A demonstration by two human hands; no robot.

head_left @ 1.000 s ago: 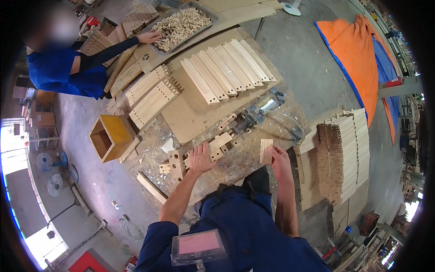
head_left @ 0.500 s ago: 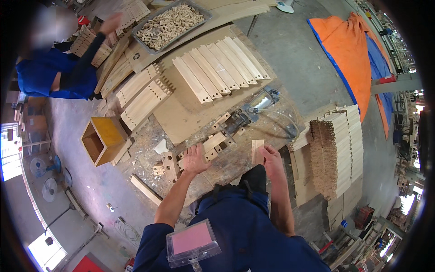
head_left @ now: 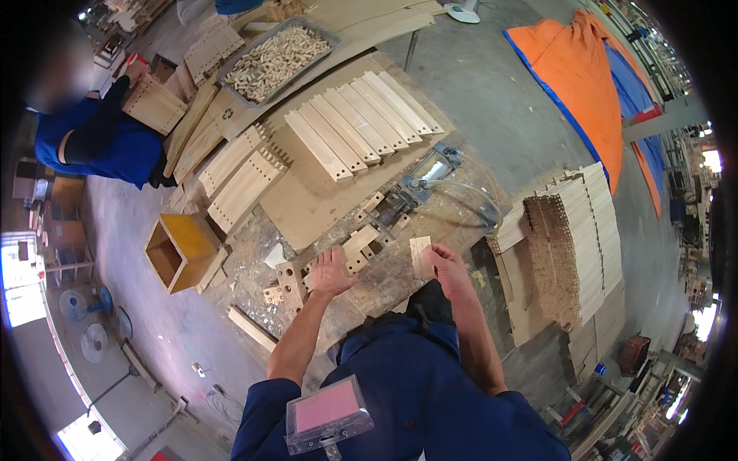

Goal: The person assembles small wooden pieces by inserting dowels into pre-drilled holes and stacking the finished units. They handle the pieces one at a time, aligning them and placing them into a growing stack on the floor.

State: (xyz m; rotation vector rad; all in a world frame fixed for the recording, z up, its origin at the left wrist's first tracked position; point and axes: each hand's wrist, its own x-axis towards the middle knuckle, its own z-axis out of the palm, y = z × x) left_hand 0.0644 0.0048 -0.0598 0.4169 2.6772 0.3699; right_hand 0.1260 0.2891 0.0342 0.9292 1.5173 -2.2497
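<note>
My left hand (head_left: 330,274) lies with fingers stretched out over a wooden jig, beside a block with round holes (head_left: 290,286). A pale wooden piece (head_left: 360,241) sticks out beyond its fingertips, lying in the jig; what is under the palm is hidden. Between thumb and fingers, my right hand (head_left: 449,269) pinches a small flat wooden board (head_left: 420,257) by its right edge, held up over the bench. Just past the jig, a metal clamp with an air cylinder (head_left: 430,170) is fixed to the bench, a thin hose trailing from it.
Drilled boards (head_left: 361,123) lie in a row on cardboard, with dowelled boards (head_left: 244,188) to their left. A tray of dowels (head_left: 277,61) stands at the far side. Left is a yellow wooden box (head_left: 184,246); right, a tall board stack (head_left: 569,246). A co-worker (head_left: 92,146) handles boards far left.
My right hand has moved left with the small board, toward the jig. My left hand stays on the jig. The co-worker's hand has come down, and the whole view has shifted slightly.
</note>
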